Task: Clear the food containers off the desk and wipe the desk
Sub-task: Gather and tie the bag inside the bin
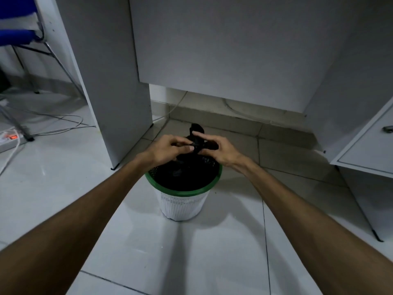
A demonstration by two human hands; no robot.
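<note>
Forearms reach out from me over the white wastebasket (182,206) on the floor tiles. My left hand (168,149) and right hand (219,150) each pinch the gathered neck of its black bin bag (196,133), probably to knot it shut. No food containers show; the counter's underside (234,41) lies beyond.

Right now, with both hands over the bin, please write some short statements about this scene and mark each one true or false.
1. Both hands, left hand and right hand, pinch the black plastic bag. True.
2. The white slatted wastebasket with a green rim lies tipped on its side. False: it stands upright on the tiled floor.
3. The bag sits in the wastebasket. True.
4. The white power strip is at the right. False: it is at the left.
</note>
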